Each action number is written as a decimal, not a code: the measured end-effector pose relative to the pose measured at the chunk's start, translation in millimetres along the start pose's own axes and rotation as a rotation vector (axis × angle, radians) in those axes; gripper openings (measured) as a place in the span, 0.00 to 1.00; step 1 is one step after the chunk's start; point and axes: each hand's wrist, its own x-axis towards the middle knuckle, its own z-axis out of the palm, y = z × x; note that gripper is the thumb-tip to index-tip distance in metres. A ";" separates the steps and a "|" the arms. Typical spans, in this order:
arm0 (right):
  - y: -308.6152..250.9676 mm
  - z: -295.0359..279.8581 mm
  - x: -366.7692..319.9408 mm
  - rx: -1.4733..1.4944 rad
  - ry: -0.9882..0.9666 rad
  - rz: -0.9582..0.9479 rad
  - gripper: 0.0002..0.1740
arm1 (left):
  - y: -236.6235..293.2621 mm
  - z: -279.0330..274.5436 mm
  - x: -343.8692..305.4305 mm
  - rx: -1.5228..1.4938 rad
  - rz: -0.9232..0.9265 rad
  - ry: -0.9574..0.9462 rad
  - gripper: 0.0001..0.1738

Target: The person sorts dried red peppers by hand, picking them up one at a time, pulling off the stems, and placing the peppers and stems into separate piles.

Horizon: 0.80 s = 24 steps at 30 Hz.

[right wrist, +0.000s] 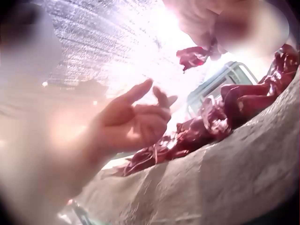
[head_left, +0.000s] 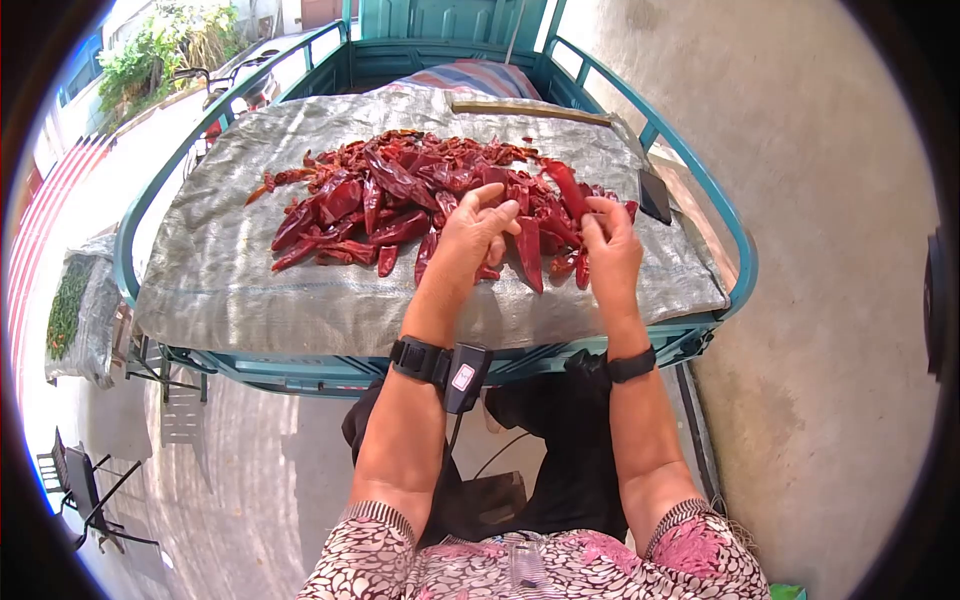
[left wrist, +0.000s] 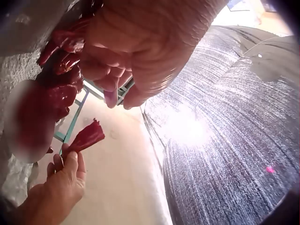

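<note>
A heap of dried red chili peppers lies spread on a grey woven sheet over the cart bed. My right hand pinches one red chili pepper at its lower end, at the right side of the heap. In the left wrist view this held chili pepper points up from the fingertips, its top edge ragged. Over the front of the heap is my left hand, fingers loosely bent. The right wrist view shows the left hand holding nothing, its thumb apart from the bent fingers.
Teal rails run around the cart bed. A wooden stick lies at the back of the sheet, and a dark flat phone-like object at its right edge. Behind is a striped cloth. Green produce lies on a stand at the left.
</note>
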 end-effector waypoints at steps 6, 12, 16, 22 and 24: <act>26.4 -17.9 21.4 -0.703 0.121 -0.118 0.16 | 5.5 -17.6 6.6 -0.098 0.031 0.046 0.23; 12.9 -12.6 24.0 -0.775 -0.408 -0.136 0.20 | 2.6 -11.4 7.6 -0.139 -0.010 0.033 0.20; 14.7 -6.0 19.9 -0.903 -0.475 -0.152 0.22 | 0.6 -8.3 10.3 -0.120 -0.057 0.052 0.20; 31.3 2.6 12.7 -0.704 -0.076 -0.279 0.18 | -4.5 -3.3 7.5 -0.084 -0.109 -0.032 0.21; 26.2 2.8 11.9 -0.532 0.012 -0.328 0.17 | -3.2 0.1 5.8 -0.064 -0.094 -0.082 0.21</act>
